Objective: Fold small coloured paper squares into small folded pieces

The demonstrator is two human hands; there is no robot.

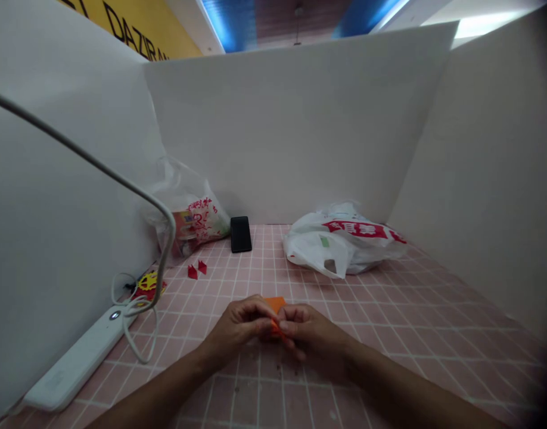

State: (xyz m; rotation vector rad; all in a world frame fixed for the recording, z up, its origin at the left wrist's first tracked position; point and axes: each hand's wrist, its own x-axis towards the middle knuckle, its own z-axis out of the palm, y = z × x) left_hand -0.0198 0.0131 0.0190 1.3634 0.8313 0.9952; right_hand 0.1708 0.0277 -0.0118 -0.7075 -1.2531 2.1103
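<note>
Both of my hands meet over the pink gridded tabletop (389, 310), low in the middle of the view. My left hand (240, 325) and my right hand (307, 330) pinch a small orange piece of paper (276, 305) between their fingertips. The fingers of each hand are curled and pressed onto the paper, which sticks up a little behind them. Most of the paper is hidden by the fingers.
White partition walls close in three sides. A white power strip (72, 363) with a grey cable (121, 179) lies at the left. Two small red folded pieces (196, 269), a black phone (241, 233), a clear bag (188, 214) and a white plastic bag (340, 238) sit farther back.
</note>
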